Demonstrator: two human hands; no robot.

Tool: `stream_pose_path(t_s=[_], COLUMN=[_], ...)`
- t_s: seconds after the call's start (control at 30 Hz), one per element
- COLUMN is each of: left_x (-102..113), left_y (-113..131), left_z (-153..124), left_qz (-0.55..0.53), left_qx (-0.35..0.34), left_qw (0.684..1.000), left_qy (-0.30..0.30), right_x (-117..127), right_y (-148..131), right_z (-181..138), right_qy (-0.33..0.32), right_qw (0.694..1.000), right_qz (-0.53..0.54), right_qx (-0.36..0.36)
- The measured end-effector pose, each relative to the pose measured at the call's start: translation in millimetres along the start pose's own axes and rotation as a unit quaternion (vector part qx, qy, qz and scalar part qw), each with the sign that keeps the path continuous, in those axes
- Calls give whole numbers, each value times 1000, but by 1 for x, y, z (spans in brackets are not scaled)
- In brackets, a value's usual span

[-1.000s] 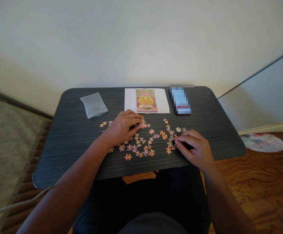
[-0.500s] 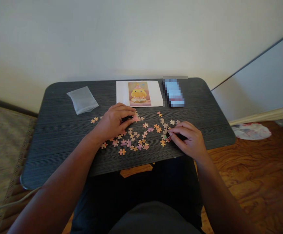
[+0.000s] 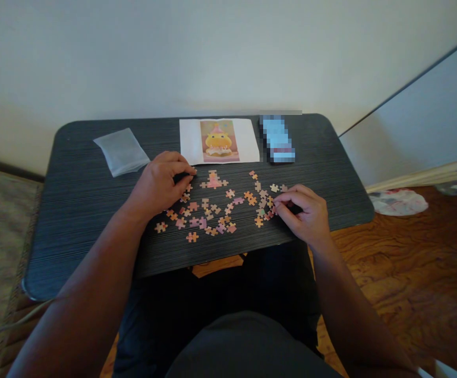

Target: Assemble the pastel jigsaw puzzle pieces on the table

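My left hand (image 3: pixel 165 181) is over the left side of the loose jigsaw pieces (image 3: pixel 202 223), its fingers curled with a gap between thumb and index finger. One small piece shows at the index fingertip; others are partly hidden under the hand. To its right lies a small joined cluster of pink and tan jigsaw pieces (image 3: pixel 213 181). My right hand (image 3: pixel 305 212) rests at the right side of the pile, thumb and index finger pinched at the edge of a yellowish jigsaw piece (image 3: pixel 270 202). More loose pieces lie around those fingertips.
A sheet with a printed yellow cartoon picture (image 3: pixel 219 142) lies at the back of the dark table (image 3: pixel 86 210). A clear plastic bag (image 3: pixel 121 152) is on the left and a blurred phone (image 3: pixel 278 139) on the right. A wall (image 3: pixel 173 58) rises behind the table.
My left hand has moved left, away from the joined cluster, which now shows fully. My right hand has stayed among the right-hand pieces, shifting only slightly. The view has tilted a little.
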State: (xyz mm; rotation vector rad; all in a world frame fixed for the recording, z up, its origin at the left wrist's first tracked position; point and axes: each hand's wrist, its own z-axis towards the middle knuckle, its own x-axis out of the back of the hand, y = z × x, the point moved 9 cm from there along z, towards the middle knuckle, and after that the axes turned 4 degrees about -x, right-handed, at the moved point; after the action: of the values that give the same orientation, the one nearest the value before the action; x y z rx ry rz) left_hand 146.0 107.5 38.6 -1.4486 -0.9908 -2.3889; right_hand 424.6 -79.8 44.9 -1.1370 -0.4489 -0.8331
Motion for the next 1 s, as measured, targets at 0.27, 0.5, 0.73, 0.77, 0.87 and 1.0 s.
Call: stream_pose_path(t_s=[0.27,0.5,0.73,0.77,0.87,1.0], left_x=[0,2,3,3,1,0], left_y=[-2,-2,3,3,2,-4], left_z=[-1,0,1,1,0,-1], left_qz=[6,-6,-10,-12,-11,-15], left_qx=[-2,-7,-35,-36,-35,-18], left_qw=[1000,1000,999,999,999,1000], left_qy=[5,17,29,27,21,19], right_x=[-10,-23,-31,-31,-31,-33], right_y=[-21,-29,-31,-31,-33,-36], right_z=[-5,-15,-17,-16,-16,-15], right_qy=[-79,-135,-189,-188,-191,-201], right_qw=[992,984,976,976,975,974], right_qz=[21,-12,-51,-54,-59,-60], right_qx=[96,118,99,98,96,87])
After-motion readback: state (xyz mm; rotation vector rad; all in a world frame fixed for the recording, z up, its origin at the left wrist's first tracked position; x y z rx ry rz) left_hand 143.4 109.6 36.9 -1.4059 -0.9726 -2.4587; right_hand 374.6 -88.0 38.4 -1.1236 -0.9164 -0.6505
